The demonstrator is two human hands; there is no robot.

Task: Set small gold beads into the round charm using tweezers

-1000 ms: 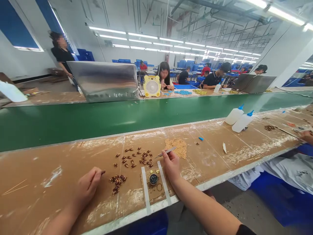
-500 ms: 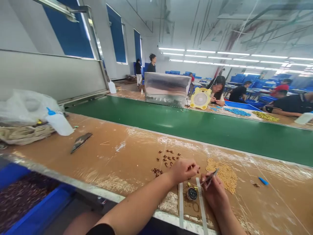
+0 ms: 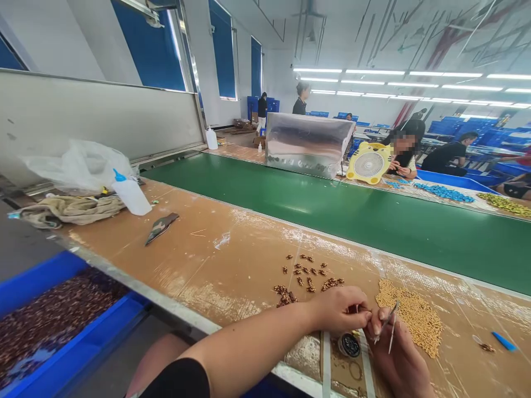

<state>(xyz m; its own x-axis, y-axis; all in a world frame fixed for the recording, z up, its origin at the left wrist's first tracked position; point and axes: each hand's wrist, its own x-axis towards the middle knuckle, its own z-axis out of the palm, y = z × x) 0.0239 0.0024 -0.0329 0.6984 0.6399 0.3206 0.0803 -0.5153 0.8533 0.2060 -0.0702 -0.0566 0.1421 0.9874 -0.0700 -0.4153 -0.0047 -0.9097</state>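
Note:
My left hand (image 3: pixel 346 309) is closed in a pinch above the table, its fingertips meeting those of my right hand. Whatever sits in that pinch is too small to make out. In my right hand (image 3: pixel 398 351) a pair of metal tweezers (image 3: pixel 388 321) is gripped, tips pointing up and apart. Just below the hands stands a small round pot with a black top (image 3: pixel 349 345), between two pale tape strips. A spread of small tan pieces (image 3: pixel 410 315) lies right of the hands. Left of them are shiny brown pieces (image 3: pixel 307 271), some in rows, some heaped.
A green conveyor belt (image 3: pixel 265 190) runs behind the table. At left are a white squeeze bottle (image 3: pixel 131 194), a cloth (image 3: pixel 83 210) and a camouflage-patterned piece (image 3: pixel 161 228). A blue bin (image 3: pixel 78 354) sits below. Across the belt, a person works beside a yellow fan (image 3: pixel 369 163).
The view has swung left, so things sit further right. My hands have come together at the fingertips, and the tweezers have turned more upright with their two arms showing apart.

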